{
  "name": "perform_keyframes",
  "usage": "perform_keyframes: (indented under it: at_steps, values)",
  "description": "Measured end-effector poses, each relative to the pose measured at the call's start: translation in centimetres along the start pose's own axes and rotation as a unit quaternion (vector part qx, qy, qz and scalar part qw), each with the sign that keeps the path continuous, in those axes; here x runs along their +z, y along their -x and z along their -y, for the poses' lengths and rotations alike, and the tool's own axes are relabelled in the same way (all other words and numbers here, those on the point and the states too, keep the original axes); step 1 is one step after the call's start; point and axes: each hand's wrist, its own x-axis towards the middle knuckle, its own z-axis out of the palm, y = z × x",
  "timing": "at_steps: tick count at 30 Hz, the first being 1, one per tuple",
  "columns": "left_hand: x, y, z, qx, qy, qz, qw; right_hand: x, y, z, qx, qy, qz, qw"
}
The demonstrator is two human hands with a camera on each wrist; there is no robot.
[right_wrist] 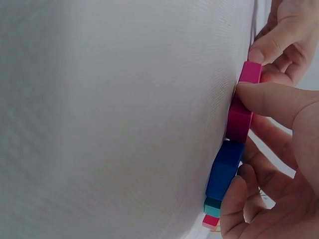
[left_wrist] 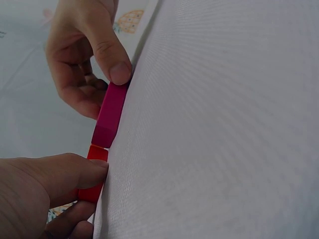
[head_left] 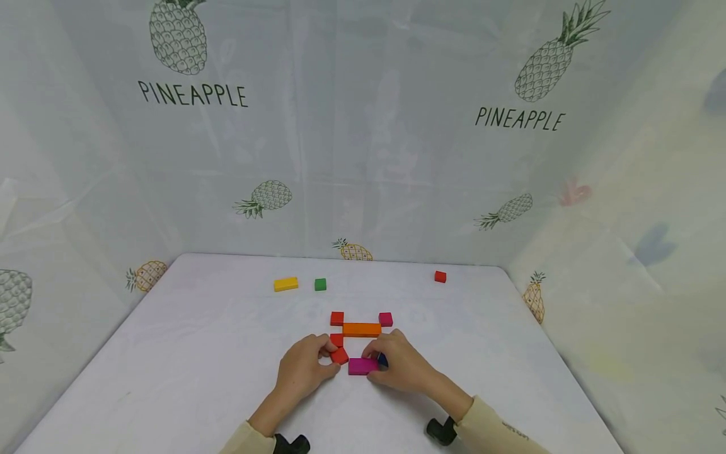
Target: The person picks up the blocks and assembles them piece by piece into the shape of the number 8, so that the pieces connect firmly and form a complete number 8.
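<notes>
My left hand (head_left: 306, 369) pinches a small red block (head_left: 339, 356) between thumb and fingers; the block sits slightly turned on the white table. Just right of it, my right hand (head_left: 399, 362) grips a magenta block (head_left: 358, 367) by its long sides. In the left wrist view, the magenta block's end meets the red block. A dark blue block (right_wrist: 225, 169) stands by the magenta block's other end, beside my right hand's curled lower fingers, mostly hidden in the head view. Beyond it in the right wrist view come a teal block (right_wrist: 212, 206) and a pinkish-red one (right_wrist: 210, 221).
An orange bar (head_left: 362, 330) lies beyond the hands, with a red cube (head_left: 337, 318) and a magenta cube (head_left: 386, 319) at its far corners. Another red block (head_left: 336, 340) is nearer. Farther back are a yellow block (head_left: 286, 284), a green cube (head_left: 320, 284) and a lone red cube (head_left: 440, 276).
</notes>
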Motion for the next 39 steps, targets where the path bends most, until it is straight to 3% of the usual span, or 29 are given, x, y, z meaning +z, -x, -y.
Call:
perform_keyframes:
  at_steps: [22,31,39]
  values:
    - [0.0,0.0,0.1,-0.004,-0.005,0.001,1.0000,-0.6,-0.1,0.5,0.006,-0.005,0.010,0.9999]
    - [0.2,0.0,0.1,-0.004,-0.011,0.001,0.9999,-2.3,-0.1,0.5,0.007,-0.018,-0.002,0.9998]
    - [0.1,0.0,0.1,-0.002,-0.001,-0.001,1.0000,-4.8,-1.1,-1.7,0.006,-0.023,-0.040,0.9989]
